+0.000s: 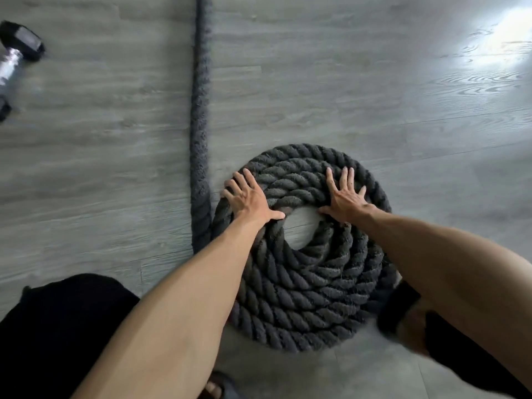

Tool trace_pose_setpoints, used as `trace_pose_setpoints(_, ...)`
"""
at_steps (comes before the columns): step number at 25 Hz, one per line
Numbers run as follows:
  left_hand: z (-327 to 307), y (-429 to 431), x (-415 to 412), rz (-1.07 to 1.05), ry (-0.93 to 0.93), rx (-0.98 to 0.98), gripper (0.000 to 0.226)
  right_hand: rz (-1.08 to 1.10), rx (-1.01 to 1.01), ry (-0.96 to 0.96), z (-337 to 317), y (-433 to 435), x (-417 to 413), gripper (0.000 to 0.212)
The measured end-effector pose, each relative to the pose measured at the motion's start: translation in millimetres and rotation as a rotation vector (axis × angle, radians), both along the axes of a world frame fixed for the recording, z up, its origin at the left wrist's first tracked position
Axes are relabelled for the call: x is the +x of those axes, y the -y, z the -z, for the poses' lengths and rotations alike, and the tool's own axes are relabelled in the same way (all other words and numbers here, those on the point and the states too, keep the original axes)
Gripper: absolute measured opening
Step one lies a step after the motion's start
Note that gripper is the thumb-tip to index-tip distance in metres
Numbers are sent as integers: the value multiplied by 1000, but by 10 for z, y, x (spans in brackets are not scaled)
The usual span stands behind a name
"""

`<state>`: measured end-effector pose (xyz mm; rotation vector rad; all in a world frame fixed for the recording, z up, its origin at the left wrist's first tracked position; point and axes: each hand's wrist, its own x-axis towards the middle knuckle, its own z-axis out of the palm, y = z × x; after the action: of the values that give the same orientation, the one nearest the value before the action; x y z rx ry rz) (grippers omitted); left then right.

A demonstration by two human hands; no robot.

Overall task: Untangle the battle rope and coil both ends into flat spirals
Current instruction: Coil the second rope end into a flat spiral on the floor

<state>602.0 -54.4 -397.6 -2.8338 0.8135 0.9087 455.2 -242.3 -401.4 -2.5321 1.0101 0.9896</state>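
A thick dark grey battle rope lies coiled in a flat spiral [302, 283] on the floor in front of me, with a small bare gap at its centre. A straight length of the rope [200, 110] runs from the spiral's left side up to the top edge of the view. My left hand [249, 198] rests flat on the upper left turns, fingers spread. On the upper right turns my right hand [347, 198] lies flat too, fingers apart. Neither hand grips the rope. The rope's black end cap [400, 305] shows at the spiral's lower right, under my right forearm.
A black and chrome dumbbell [15, 61] lies at the far left edge. The floor is grey wood-look planking [374, 96], with a bright glare patch at the top right. My dark-clad knees frame the spiral at the bottom, and a sandalled foot [217, 387] shows below.
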Motion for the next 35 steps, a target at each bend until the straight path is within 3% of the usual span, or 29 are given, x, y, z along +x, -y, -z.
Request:
trace_pose_setpoints(11,22,232,327,-413,52,15,151,-439,-2,147,55,818,1348,114)
trace_pose_setpoints(15,11,419,450,-583,17,22,148,-528,-71,238,60,886,1730,102)
trace_pose_setpoints(18,-23,531,581,-538,41,83,147,-283,-156,360,93,820,1449,100)
trace_pose_setpoints(21,7,918,866,-264,112,-52,146,108,-102,286,148,736,934,127)
trace_pose_setpoints(23,-17,1227,1102,-135,60,-105,151,190,-48,218,229,726,801,137)
trace_pose_setpoints(26,98,1423,1395,-57,-1,-31,157,144,-52,222,350,876,989,131)
trace_pose_setpoints(30,114,1446,1490,-196,74,-34,156,-43,-78,296,343,1260,1337,122)
trace_pose_setpoints(35,-47,1824,1684,-452,8,73,162,-247,-21,294,233,1831,1904,119)
